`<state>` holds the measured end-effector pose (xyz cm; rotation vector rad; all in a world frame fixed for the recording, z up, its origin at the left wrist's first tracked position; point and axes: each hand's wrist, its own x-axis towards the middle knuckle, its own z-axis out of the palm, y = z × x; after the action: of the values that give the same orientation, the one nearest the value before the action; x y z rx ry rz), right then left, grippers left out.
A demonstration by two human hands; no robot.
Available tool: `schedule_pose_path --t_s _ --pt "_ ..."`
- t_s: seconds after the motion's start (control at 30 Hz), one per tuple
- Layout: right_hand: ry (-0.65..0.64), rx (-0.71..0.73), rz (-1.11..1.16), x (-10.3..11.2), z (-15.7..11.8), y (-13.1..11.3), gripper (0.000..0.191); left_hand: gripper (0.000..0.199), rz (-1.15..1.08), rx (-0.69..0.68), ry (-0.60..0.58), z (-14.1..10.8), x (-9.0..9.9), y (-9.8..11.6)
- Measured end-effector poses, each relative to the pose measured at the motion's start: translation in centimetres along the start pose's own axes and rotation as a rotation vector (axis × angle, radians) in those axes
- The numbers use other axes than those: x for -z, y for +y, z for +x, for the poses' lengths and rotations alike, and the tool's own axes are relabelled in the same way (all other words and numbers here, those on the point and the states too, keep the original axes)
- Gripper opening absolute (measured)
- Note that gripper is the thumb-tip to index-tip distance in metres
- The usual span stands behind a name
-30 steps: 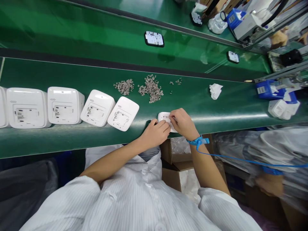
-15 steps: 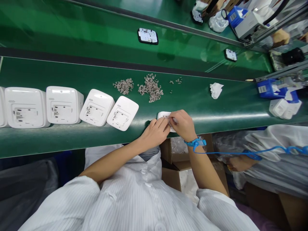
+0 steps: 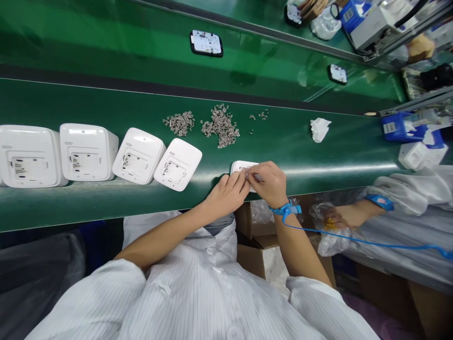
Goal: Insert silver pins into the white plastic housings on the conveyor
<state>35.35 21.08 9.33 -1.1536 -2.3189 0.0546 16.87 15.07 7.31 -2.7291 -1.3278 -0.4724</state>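
Observation:
A white plastic housing [image 3: 242, 165] lies on the green work surface near its front edge, mostly covered by my hands. Over it, my left hand [image 3: 230, 192] has its fingers bent and drawn together, the tips against those of the other hand. My right hand [image 3: 269, 182] pinches with thumb and finger at the same spot; whatever is between the fingertips is too small to make out. A blue wrist strap [image 3: 283, 208] with a cord circles my right wrist. Beyond my hands lie a large heap of small metal parts [image 3: 221, 125] and a smaller heap [image 3: 180, 123].
To the left stand several white housings [image 3: 178, 165] in a row. A crumpled white tissue [image 3: 320, 130] lies at right. Behind a dark rail, circuit boards in black frames [image 3: 205, 43] lie on the green strip. A co-worker's hand [image 3: 348, 216] holds a plastic bag at right.
My hands stay at the same place on the housing, with only slight finger motion. The framed circuit boards have shifted left. The co-worker's hand has moved up with the plastic bag.

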Motion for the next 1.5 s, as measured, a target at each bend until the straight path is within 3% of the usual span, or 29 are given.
schedule_pose_path --t_s 0.53,0.77,0.97,1.03,1.2,1.5 --pt "0.0 0.036 -0.036 0.12 0.07 -0.26 0.011 0.048 -0.017 -0.002 -0.026 0.05 0.2 -0.01" --pt "-0.035 0.145 -0.089 0.42 0.52 -0.41 0.013 0.047 -0.031 -0.001 -0.026 -0.03 0.12 -0.1" --pt "-0.199 0.235 -0.193 0.76 0.68 -0.36 0.02 0.048 -0.037 0.012 -0.046 0.01 0.45 -0.09" --pt "-0.172 0.199 -0.16 0.58 0.44 -0.25 0.018 0.048 -0.029 0.016 -0.038 -0.05 0.5 -0.09" --pt "0.104 -0.031 -0.088 0.09 0.03 -0.09 0.009 0.043 -0.016 0.004 -0.021 -0.27 0.63 -0.18" --pt "-0.056 -0.172 -0.186 -0.02 0.45 0.15 0.013 0.045 -0.044 -0.001 -0.041 -0.22 0.32 -0.21"
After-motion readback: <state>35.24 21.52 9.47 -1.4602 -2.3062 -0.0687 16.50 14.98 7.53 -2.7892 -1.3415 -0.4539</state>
